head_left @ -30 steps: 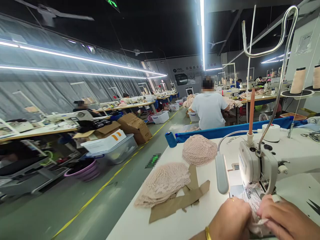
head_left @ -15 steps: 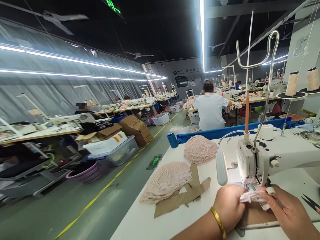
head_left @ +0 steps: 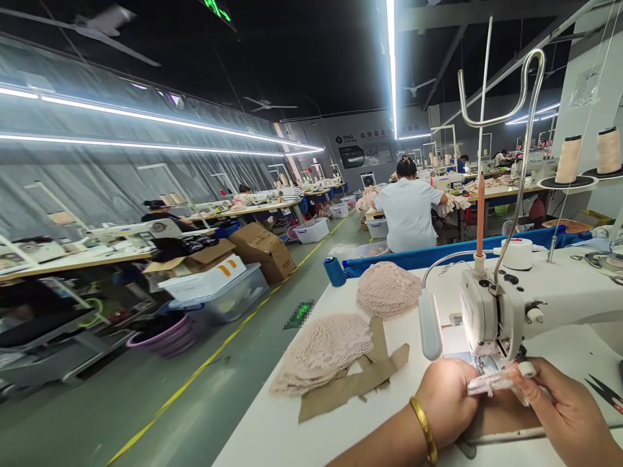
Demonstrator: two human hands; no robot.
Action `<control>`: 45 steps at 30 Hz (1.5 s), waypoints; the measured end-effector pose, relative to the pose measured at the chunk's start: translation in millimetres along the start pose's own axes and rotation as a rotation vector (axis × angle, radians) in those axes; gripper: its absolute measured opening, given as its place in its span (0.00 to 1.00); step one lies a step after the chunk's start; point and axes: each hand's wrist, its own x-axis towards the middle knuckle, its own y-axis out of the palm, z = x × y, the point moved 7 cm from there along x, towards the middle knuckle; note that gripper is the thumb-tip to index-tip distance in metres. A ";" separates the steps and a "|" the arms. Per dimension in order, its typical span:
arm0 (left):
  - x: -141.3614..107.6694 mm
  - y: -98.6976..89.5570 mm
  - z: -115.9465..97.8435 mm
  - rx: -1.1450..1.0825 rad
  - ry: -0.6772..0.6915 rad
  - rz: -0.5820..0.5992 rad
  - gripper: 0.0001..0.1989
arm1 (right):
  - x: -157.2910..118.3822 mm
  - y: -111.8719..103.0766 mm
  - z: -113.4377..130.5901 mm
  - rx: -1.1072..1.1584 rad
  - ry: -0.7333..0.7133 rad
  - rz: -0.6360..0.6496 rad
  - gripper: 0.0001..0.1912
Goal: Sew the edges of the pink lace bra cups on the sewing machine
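left hand (head_left: 450,392) and right hand (head_left: 567,402) both pinched lace (head_left: 487,384), machine (head_left: 479,311) just beyond them; the lace seemed part-sewn. leftward of them lay near pile (head_left: 327,350) and far pile (head_left: 389,290), stage unclear.

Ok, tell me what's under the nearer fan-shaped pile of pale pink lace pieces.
Flat brown fabric strips show along the lower right edge of the pile, on the white tabletop. What lies directly beneath is covered.

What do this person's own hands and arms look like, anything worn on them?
The left hand is ungloved, with a shiny gold-coloured bangle around its wrist. The right hand is ungloved too, with no jewellery visible. No sleeve shows.
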 end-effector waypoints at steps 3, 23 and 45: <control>-1.3 -1.1 -2.6 -0.060 -0.006 0.008 0.08 | -0.8 0.4 -1.6 0.028 0.030 0.005 0.25; -2.7 -6.8 -5.1 -0.091 0.005 -0.020 0.12 | -3.6 3.4 -10.3 0.094 0.160 0.020 0.23; -2.3 3.3 7.8 -0.199 -0.172 -0.041 0.13 | -6.2 11.6 -13.3 0.244 0.247 0.028 0.24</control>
